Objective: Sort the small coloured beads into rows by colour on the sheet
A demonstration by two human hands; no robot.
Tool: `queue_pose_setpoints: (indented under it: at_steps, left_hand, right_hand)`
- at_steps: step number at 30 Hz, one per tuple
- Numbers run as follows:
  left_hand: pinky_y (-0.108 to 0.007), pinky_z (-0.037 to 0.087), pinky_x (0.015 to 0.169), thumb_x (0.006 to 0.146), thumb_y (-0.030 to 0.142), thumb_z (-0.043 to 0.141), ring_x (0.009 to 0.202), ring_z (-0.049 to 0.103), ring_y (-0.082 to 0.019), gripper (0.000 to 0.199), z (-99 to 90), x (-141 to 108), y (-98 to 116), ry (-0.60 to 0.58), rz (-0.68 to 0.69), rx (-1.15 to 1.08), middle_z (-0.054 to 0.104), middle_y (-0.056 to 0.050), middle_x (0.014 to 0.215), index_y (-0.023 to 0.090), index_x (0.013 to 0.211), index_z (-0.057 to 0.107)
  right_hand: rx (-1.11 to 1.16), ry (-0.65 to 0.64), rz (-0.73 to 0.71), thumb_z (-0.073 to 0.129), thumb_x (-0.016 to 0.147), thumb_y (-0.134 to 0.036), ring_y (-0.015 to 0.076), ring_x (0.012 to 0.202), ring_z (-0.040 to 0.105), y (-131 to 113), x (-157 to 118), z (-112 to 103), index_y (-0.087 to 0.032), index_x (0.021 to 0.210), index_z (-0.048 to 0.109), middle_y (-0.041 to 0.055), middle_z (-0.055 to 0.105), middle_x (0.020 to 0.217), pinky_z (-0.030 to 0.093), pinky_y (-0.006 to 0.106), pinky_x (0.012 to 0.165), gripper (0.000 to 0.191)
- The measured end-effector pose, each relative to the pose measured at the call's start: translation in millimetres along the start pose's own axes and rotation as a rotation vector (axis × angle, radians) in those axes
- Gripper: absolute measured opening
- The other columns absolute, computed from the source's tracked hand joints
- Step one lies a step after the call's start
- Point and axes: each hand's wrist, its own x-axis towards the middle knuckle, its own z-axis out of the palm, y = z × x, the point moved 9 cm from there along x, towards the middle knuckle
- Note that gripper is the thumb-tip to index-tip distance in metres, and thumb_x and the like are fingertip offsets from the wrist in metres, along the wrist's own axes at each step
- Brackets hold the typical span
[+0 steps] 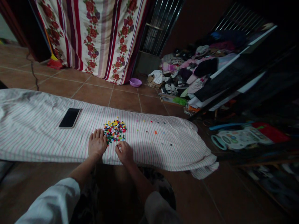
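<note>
A pile of small multicoloured pieces (115,129), too small to tell if they are beads or buttons, lies on a striped cloth (88,107). My left hand (97,143) rests flat on the cloth at the pile's left edge, fingers stretched out. Just below the pile's right side is my right hand (124,152), thumb and forefinger pinched together; whatever they hold, if anything, is too small to name. To the right, several single pieces lie spaced apart, among them an orange piece (155,132) and a black piece (171,144).
A dark-screened phone (70,118) lies left of the pile. Beyond the cloth, a purple basin (135,82) stands on the tiled floor beside a floral curtain (93,37). Clothes (187,68) are heaped at the back right. A red broom (55,62) leans at the left.
</note>
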Motion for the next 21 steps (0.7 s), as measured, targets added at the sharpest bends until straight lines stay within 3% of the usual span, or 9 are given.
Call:
queue_pose_setpoints:
  at_steps: [7, 15, 21]
  left_hand:
    - [-0.048, 0.032, 0.109, 0.095, 0.033, 0.027, 0.133, 0.044, -0.031, 0.052, 0.7, -1.1, -0.7, 0.016, 0.010, -0.011, 0.056, -0.020, 0.136, 0.007, 0.128, 0.056]
    - [-0.048, 0.033, 0.108, 0.094, 0.035, 0.027, 0.132, 0.045, -0.032, 0.053, 3.6, -0.8, -2.4, 0.021, 0.004, 0.000, 0.056, -0.019, 0.136, 0.008, 0.129, 0.056]
    - [-0.048, 0.033, 0.107, 0.094, 0.034, 0.027, 0.131, 0.045, -0.032, 0.052, 4.3, -1.4, -1.4, 0.016, 0.025, 0.021, 0.054, -0.019, 0.138, 0.008, 0.129, 0.055]
  right_hand:
    - [0.024, 0.040, 0.014, 0.049, 0.084, -0.021, 0.0147, 0.070, 0.058, 8.6, -5.3, -1.6, -0.021, 0.085, 0.058, 0.0004, 0.062, 0.077, 0.043, 0.024, 0.069, 0.008]
    - [0.098, 0.006, 0.023, 0.048, 0.083, -0.018, 0.0150, 0.074, 0.059, 14.1, -8.6, -6.6, -0.021, 0.097, 0.061, 0.0027, 0.064, 0.087, 0.046, 0.025, 0.071, 0.019]
    - [0.116, 0.018, 0.079, 0.050, 0.086, -0.021, 0.0148, 0.077, 0.061, 26.3, -4.5, -27.0, -0.022, 0.096, 0.064, 0.0030, 0.065, 0.089, 0.048, 0.025, 0.073, 0.017]
